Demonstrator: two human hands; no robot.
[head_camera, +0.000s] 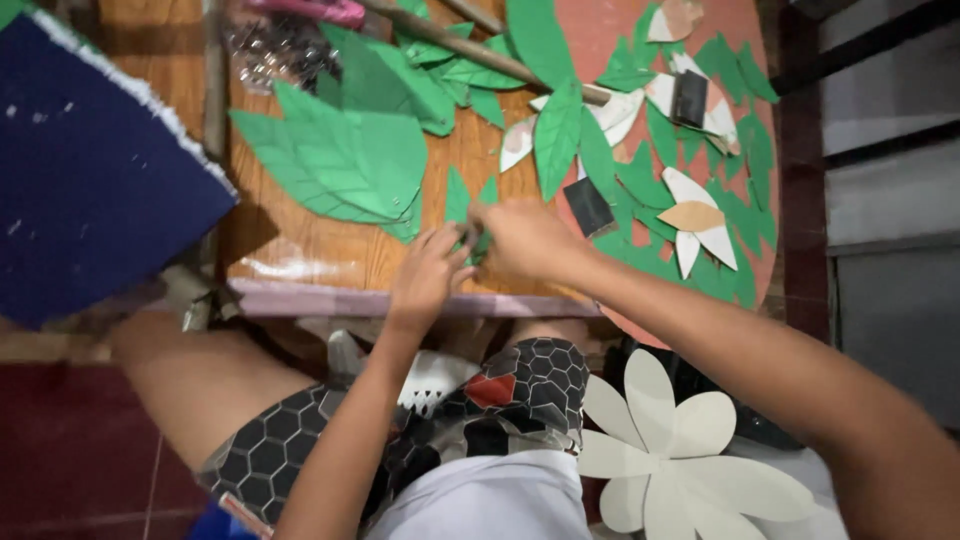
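Left hand: we see it curled at the near edge of the table, fingertips pinched toward the right hand; it seems to grip a small dark piece, though blur keeps us from telling exactly what.
Right hand: half closed, just beside the left hand and a little farther from us, fingers touching the same spot.
Small green leaf: it lies right between the two hands and just beyond their fingertips, its long axis pointing away from us; both hands are about equally near.
Big green leaves: these lie farther out, to the left of the left hand.
Round board: to the right of the right hand, covered with leaves and white petals.
White paper flower: it sits below the right forearm, near our lap.
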